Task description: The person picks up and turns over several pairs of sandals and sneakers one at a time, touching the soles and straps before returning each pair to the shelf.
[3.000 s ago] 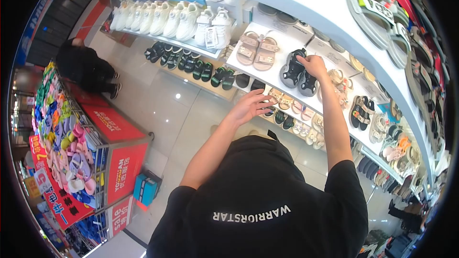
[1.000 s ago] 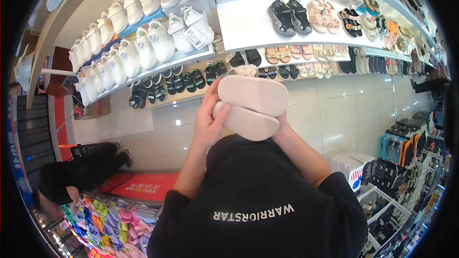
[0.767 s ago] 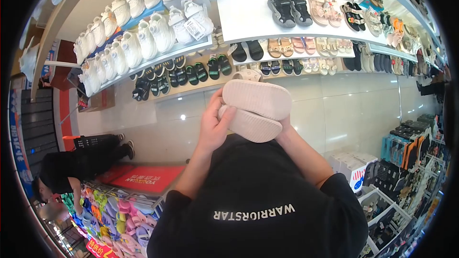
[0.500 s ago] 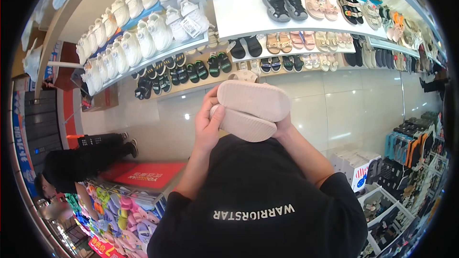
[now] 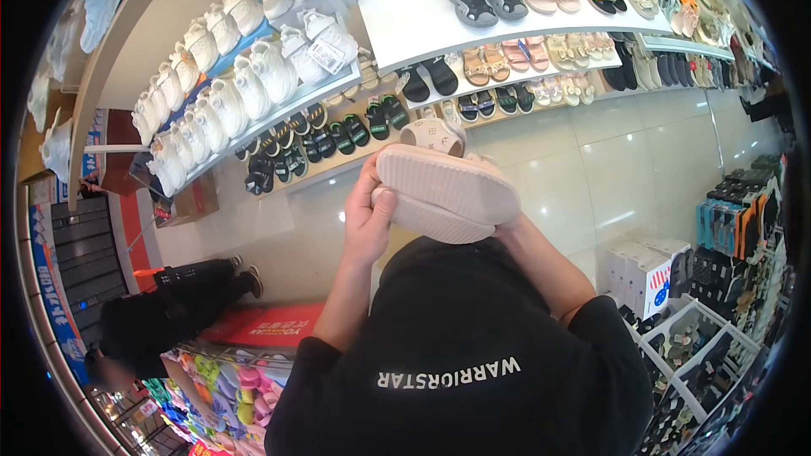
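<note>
A pair of beige slide sandals (image 5: 448, 186) is held up in front of my chest, ribbed soles towards me. One sole overlaps the other, and a patterned strap shows at the top. My left hand (image 5: 368, 213) is closed around the left ends, its thumb on the lower sole and its fingers behind the upper one. At the opposite ends, my right hand (image 5: 509, 226) grips the pair from behind; its fingers are mostly hidden by the soles.
White shoes (image 5: 253, 76) fill a rack at left. Sandals stand on white shelves (image 5: 405, 29) ahead. White boxes (image 5: 646, 270) and a shoe rack (image 5: 693, 329) are at right. Another person (image 5: 160, 321) leans over colourful clogs (image 5: 232, 388) at lower left.
The sandals have tilted and turned slightly, so more of the patterned strap shows. The surroundings have shifted in view as my head turned.
</note>
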### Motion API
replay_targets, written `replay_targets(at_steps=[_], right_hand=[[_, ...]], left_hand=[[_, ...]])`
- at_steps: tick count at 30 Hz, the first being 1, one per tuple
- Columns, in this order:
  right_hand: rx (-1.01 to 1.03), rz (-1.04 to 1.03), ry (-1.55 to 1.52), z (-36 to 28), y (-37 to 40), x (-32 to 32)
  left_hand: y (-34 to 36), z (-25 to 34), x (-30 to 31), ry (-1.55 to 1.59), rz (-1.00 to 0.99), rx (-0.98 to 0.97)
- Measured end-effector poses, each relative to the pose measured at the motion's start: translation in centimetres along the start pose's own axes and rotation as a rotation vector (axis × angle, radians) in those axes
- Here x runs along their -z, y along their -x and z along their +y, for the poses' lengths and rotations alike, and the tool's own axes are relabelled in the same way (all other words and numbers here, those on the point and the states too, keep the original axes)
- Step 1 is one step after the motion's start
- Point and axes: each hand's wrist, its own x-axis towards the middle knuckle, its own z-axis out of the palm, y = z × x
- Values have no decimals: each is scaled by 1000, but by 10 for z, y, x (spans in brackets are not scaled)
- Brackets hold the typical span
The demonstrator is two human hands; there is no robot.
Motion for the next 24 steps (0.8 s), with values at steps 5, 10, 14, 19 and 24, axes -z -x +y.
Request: replay_targets(at_steps=[5,10,14,19,24], right_hand=[[-49,66,-85,19,3,10],[-35,91,-5,28,-1,5],[-76,60,12,34,-14,9],[-136,43,0,42,-36,2],[-155,16,19,51,-65,-7]], left_hand=[[7,-9,15,83,14,-9],[8,1,27,240,19,27],[11,0,46,272,0,30],[12,4,66,292,7,21],[5,15,91,307,12,3]])
